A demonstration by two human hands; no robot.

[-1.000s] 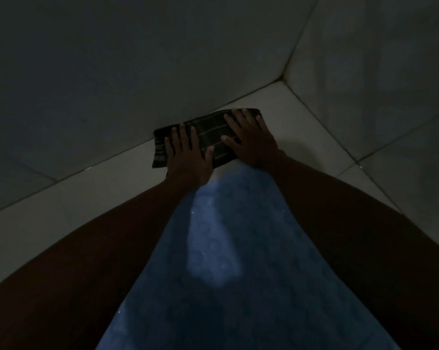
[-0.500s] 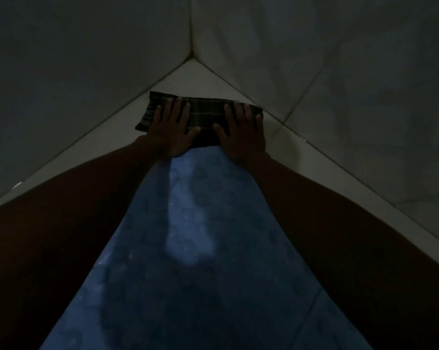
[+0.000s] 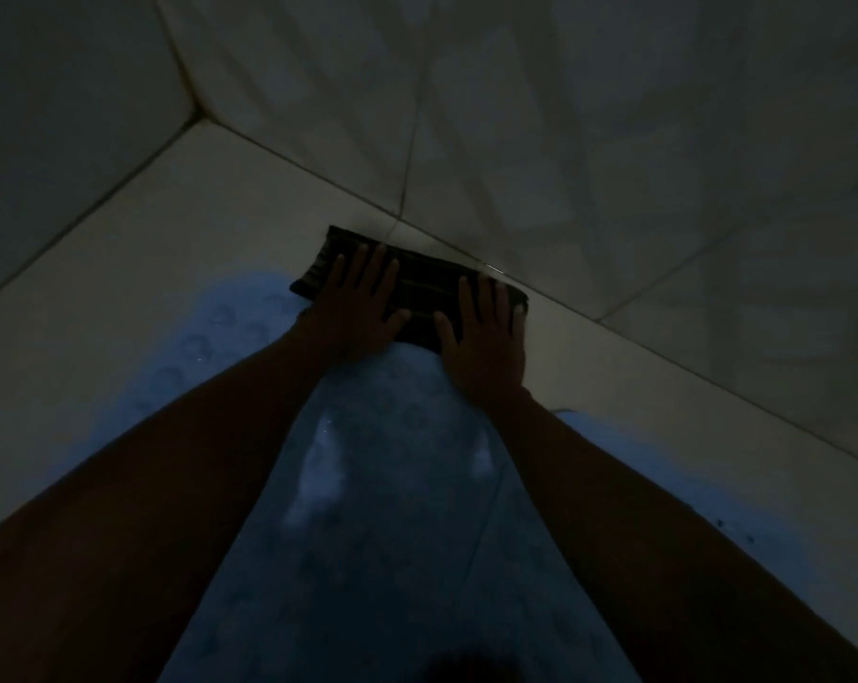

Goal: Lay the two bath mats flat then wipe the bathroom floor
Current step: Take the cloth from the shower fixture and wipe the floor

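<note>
The scene is very dim. A dark striped folded cloth (image 3: 419, 283) lies on the pale tiled floor (image 3: 136, 268) close to the base of the right wall. My left hand (image 3: 360, 300) presses flat on its left part, fingers spread. My right hand (image 3: 483, 337) presses flat on its right end, fingers spread. A blue patterned bath mat (image 3: 382, 510) lies flat under my forearms, its far edge touching the cloth. A second mat cannot be told apart.
Two tiled walls, the left wall (image 3: 62, 115) and the right wall (image 3: 614, 165), meet in a corner (image 3: 200, 115) at the upper left. The right wall runs diagonally just beyond the cloth. Bare floor lies left of the mat.
Both hands and the cloth have slid along the floor from the corner to the right, along the base of the right wall. My view has swung so the corner sits at the upper left.
</note>
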